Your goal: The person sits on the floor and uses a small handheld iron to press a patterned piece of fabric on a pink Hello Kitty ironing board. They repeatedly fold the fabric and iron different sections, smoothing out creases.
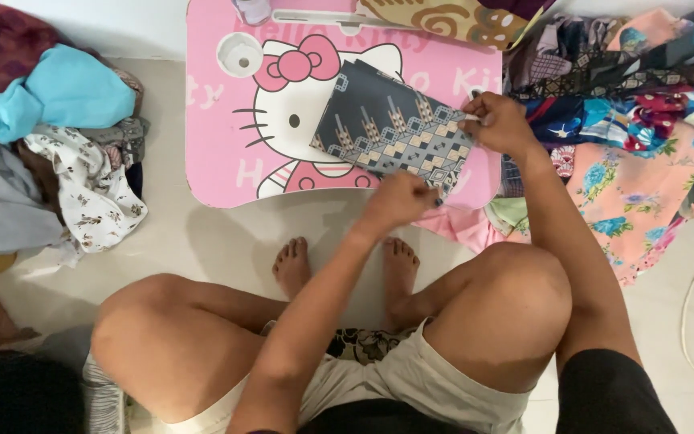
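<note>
Both hands grip a folded batik cloth (391,128), dark with tan and grey geometric patterns, that lies on the right half of a small pink counter (218,161). The left hand (399,199) pinches the cloth's near edge with closed fingers; the right hand (501,120) pinches its right corner, just at the counter's right side. The counter bears a white cartoon cat with a pink bow and stands on a pale floor (194,241), with the person's bare feet just near of it. To the right lies a heap of floral and patterned clothes (636,161). To the left sits another pile (58,145), with a turquoise garment on top and a white flowered one below.
</note>
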